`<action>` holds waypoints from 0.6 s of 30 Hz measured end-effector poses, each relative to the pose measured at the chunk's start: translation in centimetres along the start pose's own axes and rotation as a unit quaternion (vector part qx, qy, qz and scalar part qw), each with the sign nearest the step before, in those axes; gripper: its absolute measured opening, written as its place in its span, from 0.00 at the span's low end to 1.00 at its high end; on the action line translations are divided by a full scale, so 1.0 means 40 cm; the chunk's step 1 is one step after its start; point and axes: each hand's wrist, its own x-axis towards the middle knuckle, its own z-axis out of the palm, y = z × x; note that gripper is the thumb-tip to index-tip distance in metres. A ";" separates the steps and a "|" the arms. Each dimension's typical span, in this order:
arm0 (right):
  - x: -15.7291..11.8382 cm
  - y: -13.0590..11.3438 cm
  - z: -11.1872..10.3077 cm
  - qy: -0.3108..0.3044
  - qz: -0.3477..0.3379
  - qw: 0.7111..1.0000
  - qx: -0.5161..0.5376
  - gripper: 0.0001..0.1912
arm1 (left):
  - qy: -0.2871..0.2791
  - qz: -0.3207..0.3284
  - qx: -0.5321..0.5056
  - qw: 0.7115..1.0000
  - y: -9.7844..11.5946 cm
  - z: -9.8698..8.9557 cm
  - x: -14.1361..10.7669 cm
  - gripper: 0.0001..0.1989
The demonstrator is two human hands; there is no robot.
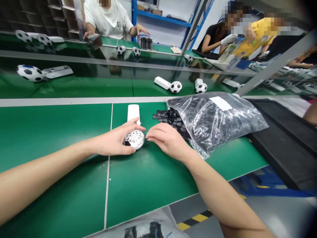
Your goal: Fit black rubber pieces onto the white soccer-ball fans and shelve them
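A white football-shaped device (136, 139) lies on the green mat, its lattice face up and a black patch showing on its near left side. Its flat white handle (133, 112) points away from me. My left hand (116, 140) is closed around the ball part, thumb on the near side and fingers over the far side. At the ball's right side, my right hand (164, 137) pinches a small black piece (146, 139), mostly hidden by the fingertips. Beside that hand, loose black pieces (173, 119) spill from a clear plastic bag (215, 122).
Behind the mat runs a belt (99, 84) bearing football-shaped devices (175, 87). A slanted metal post (277, 64) and a black tray (277, 132) stand to the right. Across the belt sits a person in a white shirt (109, 19); other people work at the far right.
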 end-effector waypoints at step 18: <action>0.019 -0.004 0.064 0.053 0.222 0.945 0.236 0.20 | 0.132 -0.014 -0.040 0.990 0.000 0.057 0.015 0.22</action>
